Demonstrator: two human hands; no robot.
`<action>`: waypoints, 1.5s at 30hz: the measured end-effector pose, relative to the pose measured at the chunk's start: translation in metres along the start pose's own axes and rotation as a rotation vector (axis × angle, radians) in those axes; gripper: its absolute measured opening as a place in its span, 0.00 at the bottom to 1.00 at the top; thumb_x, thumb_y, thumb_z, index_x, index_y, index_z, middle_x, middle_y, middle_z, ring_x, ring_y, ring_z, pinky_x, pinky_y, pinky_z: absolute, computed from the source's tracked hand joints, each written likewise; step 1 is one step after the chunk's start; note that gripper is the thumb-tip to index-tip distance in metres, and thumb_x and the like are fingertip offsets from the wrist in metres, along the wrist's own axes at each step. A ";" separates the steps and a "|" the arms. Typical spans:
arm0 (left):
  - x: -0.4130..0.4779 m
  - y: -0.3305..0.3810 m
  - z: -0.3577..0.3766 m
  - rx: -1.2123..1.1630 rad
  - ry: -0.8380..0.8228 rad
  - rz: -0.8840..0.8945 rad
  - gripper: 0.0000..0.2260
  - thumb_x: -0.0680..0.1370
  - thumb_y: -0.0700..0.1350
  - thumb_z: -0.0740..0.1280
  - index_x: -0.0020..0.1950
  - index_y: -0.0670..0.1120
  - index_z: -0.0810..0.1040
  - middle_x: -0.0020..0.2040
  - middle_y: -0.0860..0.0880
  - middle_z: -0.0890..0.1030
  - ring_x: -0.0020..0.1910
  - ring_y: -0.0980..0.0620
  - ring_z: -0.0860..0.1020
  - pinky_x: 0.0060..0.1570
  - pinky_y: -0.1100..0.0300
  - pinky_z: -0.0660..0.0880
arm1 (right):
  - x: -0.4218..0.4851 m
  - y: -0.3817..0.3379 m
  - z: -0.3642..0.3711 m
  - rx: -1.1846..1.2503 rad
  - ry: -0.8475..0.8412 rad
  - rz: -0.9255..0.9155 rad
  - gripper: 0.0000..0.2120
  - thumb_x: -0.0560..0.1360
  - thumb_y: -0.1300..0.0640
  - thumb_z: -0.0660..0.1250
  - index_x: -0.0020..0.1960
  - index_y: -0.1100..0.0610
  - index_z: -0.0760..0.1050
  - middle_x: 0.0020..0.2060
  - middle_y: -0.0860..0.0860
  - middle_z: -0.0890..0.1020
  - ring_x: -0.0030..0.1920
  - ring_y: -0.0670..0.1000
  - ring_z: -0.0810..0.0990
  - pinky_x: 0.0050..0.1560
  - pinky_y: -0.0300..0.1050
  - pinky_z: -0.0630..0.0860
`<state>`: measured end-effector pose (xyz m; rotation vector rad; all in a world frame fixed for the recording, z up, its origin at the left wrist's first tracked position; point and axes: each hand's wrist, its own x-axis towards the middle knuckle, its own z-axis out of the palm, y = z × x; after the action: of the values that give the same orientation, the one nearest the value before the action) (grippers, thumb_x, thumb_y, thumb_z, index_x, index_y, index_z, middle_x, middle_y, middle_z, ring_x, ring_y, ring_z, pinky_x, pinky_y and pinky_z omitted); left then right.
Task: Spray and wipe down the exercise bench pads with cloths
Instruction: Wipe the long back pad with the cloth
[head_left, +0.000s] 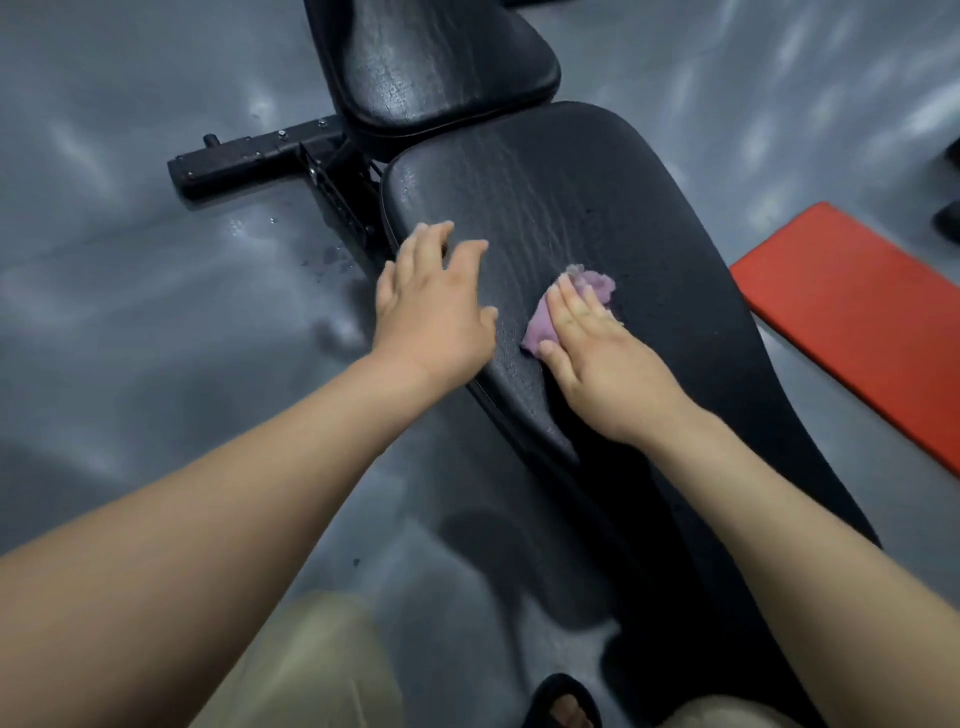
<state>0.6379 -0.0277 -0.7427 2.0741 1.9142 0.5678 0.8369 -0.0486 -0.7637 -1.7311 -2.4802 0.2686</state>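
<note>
- Small crumpled purple cloth (592, 288): lies mid-width on the long black textured bench pad (597, 197), nearer its left edge. It bunches out ahead and to the left of the fingers (576, 306).
- Right hand (597, 358): the nearer hand, flat on the cloth, fingers straight and pressing, not curled round it.
- Pad's long axis: runs away from the person, so the unwiped stretch, streaked and damp-looking, probably lies ahead of the cloth.
- Left hand (431, 306): at the bench's left edge, fingers spread, loose, holding nothing.
- Shorter black pad (441, 57): beyond the far end.
- Red flat mat (852, 312): on the grey floor (130, 260), right of the bench.
</note>
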 end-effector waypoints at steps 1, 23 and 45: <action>0.001 0.002 0.001 0.017 -0.048 0.028 0.30 0.79 0.55 0.69 0.78 0.55 0.63 0.82 0.47 0.54 0.82 0.46 0.47 0.80 0.42 0.48 | 0.010 0.001 -0.002 -0.003 -0.001 0.010 0.30 0.86 0.48 0.51 0.83 0.61 0.49 0.82 0.55 0.49 0.82 0.50 0.44 0.78 0.40 0.39; 0.006 0.013 0.009 0.216 -0.190 0.079 0.28 0.81 0.57 0.66 0.77 0.49 0.61 0.82 0.41 0.50 0.82 0.39 0.44 0.79 0.39 0.51 | 0.116 0.006 -0.027 0.078 0.008 0.040 0.30 0.86 0.49 0.51 0.83 0.60 0.47 0.83 0.54 0.46 0.82 0.56 0.43 0.80 0.59 0.50; 0.009 0.012 0.003 0.228 -0.257 0.064 0.29 0.81 0.59 0.66 0.78 0.52 0.60 0.82 0.43 0.49 0.82 0.40 0.43 0.79 0.39 0.49 | 0.128 0.020 -0.033 0.109 0.061 0.145 0.29 0.86 0.49 0.51 0.82 0.62 0.50 0.82 0.58 0.50 0.82 0.60 0.48 0.80 0.54 0.48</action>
<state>0.6503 -0.0193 -0.7392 2.2252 1.8401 0.0885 0.8170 0.0811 -0.7369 -1.8478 -2.2563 0.3506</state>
